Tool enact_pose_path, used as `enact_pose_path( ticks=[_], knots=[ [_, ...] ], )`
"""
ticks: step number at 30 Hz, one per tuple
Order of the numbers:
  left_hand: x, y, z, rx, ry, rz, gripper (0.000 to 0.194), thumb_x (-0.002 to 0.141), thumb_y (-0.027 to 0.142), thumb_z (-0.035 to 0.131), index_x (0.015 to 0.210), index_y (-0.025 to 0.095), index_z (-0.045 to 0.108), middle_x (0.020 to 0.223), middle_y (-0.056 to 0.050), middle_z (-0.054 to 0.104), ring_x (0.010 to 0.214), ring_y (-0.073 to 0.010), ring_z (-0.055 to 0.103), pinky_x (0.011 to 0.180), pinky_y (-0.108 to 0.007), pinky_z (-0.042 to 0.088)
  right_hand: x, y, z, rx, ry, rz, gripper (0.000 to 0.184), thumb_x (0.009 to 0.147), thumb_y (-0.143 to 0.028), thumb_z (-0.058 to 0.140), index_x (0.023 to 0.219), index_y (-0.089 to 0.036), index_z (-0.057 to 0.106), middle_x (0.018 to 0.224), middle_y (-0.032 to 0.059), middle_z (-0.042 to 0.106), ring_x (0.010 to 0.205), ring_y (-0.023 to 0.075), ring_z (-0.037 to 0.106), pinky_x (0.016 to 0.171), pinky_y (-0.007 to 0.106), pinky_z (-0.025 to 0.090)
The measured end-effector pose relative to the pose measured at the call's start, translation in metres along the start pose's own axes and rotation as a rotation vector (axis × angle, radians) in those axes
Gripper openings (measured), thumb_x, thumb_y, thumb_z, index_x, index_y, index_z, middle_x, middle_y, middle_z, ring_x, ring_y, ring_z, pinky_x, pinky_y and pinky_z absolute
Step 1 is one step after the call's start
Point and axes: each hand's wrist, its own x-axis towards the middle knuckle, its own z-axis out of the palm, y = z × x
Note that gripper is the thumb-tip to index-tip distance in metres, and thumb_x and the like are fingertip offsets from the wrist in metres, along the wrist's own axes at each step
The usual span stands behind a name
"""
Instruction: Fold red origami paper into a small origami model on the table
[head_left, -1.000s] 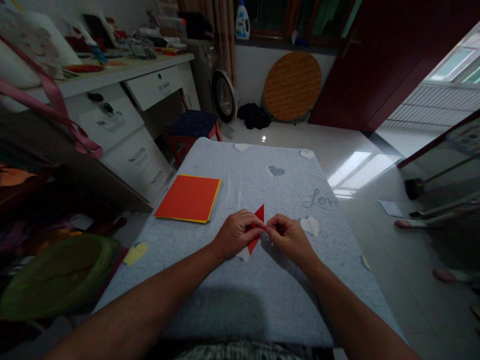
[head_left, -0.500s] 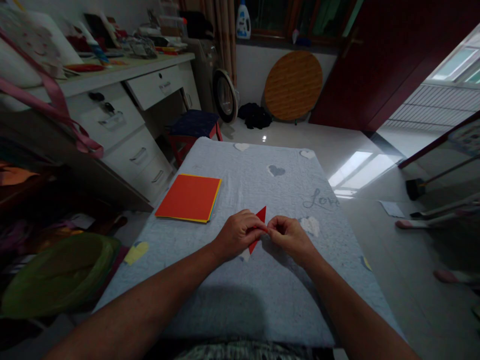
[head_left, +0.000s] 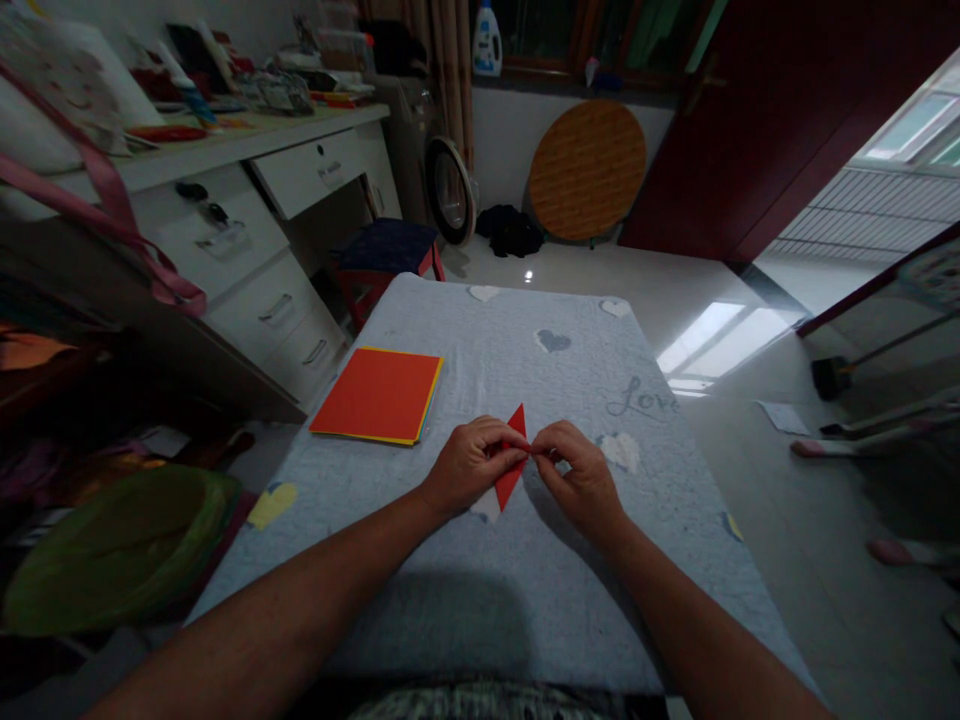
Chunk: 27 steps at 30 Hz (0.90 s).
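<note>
A small folded piece of red paper [head_left: 511,489] with pointed ends is held above the cloth-covered table. My left hand [head_left: 472,462] pinches it between thumb and fingers, covering its middle. From the other side, my right hand [head_left: 579,478] pinches its right edge between thumb and forefinger. The fingertips of both hands nearly meet there, so the exact fold is hidden. To the left of my hands lies a neat stack of coloured paper [head_left: 379,397], orange-red on top with yellow and blue edges below.
A pale blue cloth with hearts covers the table [head_left: 480,350]. Beyond it stand a stool [head_left: 388,248], a white desk [head_left: 225,235] and a washing machine with its door [head_left: 450,192] swung out. A green-lined bin [head_left: 120,550] is at the lower left.
Both hands keep their pinch on the red paper. The paper has tilted slightly and more of its lower point shows; my right hand's fingers have shifted a little up and left.
</note>
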Motion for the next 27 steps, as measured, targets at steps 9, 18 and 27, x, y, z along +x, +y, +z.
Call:
enact_pose_path(
  ticks=[9,18,27],
  knots=[
    [-0.0004,-0.0026,0.0005,0.018,0.019,0.009,0.006,0.084,0.019,0.071,0.088,0.020,0.075,0.080,-0.003,0.072,0.073,-0.0152,0.063,0.071,-0.027,0.049,-0.0007,0.0004,0.0018,-0.085,0.016,-0.075,0.017,0.086,-0.010,0.053,0.090,-0.023,0.064,0.085,0.0038,0.059,0.077,0.0164,0.059,0.070,0.029,0.049],
    [-0.0001,0.0000,0.0000,0.013,0.013,0.011,0.005,0.083,0.018,0.072,0.086,0.020,0.075,0.078,-0.002,0.071,0.074,-0.0155,0.062,0.072,-0.027,0.049,-0.0010,0.0022,0.0026,-0.076,0.049,-0.055,0.016,0.087,-0.011,0.055,0.084,-0.023,0.065,0.082,0.0021,0.056,0.076,0.0156,0.058,0.069,0.028,0.047],
    [-0.0003,-0.0006,-0.0001,0.021,0.010,0.026,0.004,0.084,0.021,0.071,0.085,0.020,0.075,0.078,-0.003,0.071,0.074,-0.0156,0.062,0.071,-0.027,0.048,0.0007,0.0011,0.0043,-0.016,0.029,-0.035,0.016,0.087,-0.011,0.052,0.083,-0.022,0.062,0.081,0.0024,0.059,0.075,0.0161,0.058,0.069,0.029,0.046]
  ],
)
